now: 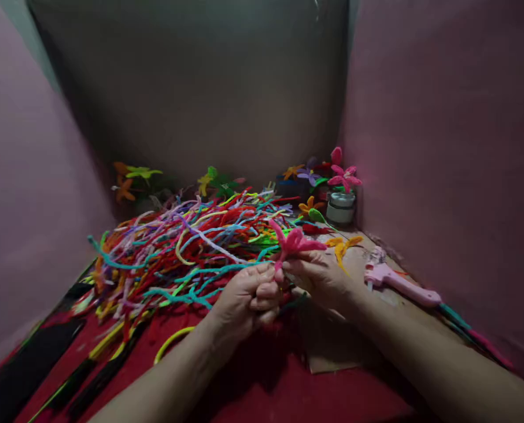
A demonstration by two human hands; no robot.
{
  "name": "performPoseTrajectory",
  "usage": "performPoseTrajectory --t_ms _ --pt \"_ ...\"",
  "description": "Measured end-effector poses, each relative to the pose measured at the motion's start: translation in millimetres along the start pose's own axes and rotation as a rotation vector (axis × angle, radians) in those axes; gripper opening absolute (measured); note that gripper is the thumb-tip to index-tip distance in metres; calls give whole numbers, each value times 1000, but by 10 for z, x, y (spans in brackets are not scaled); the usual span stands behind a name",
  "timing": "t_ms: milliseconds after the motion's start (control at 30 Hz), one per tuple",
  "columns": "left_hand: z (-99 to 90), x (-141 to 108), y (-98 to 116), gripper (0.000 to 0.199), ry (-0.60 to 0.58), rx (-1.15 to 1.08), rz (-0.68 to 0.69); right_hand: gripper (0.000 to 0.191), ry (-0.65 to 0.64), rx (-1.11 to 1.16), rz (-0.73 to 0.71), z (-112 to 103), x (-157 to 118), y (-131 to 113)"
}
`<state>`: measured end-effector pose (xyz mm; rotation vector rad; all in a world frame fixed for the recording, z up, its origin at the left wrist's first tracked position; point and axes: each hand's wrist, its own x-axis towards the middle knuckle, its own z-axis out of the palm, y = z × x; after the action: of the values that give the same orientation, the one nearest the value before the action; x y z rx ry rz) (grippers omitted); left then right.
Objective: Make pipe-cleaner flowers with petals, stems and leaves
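Note:
A pink fuzzy flower point(294, 241) with several petals stands upright between my hands at the middle of the view. My left hand point(251, 294) has its fingers closed round the flower's lower end. From the right, my right hand point(319, 275) pinches the flower's base just under the petals, its fingertips close to those of my left hand. A large heap of fuzzy coloured stems point(191, 235) lies behind and left of my hands.
A pink glue gun point(403, 285) lies on the right, with an orange-yellow flower piece point(343, 248) near it. A jar point(340, 208) holding a pink flower stands at the back right. Cardboard point(330, 346) rests on the red cloth point(244, 376). Walls rise on both sides.

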<state>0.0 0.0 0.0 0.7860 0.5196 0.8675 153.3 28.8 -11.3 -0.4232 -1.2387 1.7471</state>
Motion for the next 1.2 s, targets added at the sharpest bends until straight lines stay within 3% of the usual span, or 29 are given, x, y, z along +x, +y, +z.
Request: performPoseTrajectory --t_ms 133,300,400,500,600,667,767,900,1067,1200 --pt "13 -46 12 14 -16 -4 -30 13 -70 54 35 27 7 42" --pt "32 -28 51 16 42 237 -14 2 102 62 -42 6 28 93" --pt "48 1 31 29 199 582 119 4 152 42 -75 1 24 103" --pt "13 17 -39 26 369 1037 336 6 206 35 -80 8 12 120" --pt "-63 9 -111 16 440 1449 606 8 236 51 -105 37 -1 138" --pt "-92 -4 -135 15 441 1582 694 8 238 47 -128 65 -9 137" --pt "-43 -27 -119 19 446 1476 622 9 262 44 -100 99 -24 113" --pt "124 -61 -41 22 416 984 336 12 238 58 -28 108 -38 69" --pt "178 -76 6 21 276 491 144 13 97 112 7 77 -22 61" --pt "123 -61 -8 14 159 219 52 13 83 142 18 54 -15 69"
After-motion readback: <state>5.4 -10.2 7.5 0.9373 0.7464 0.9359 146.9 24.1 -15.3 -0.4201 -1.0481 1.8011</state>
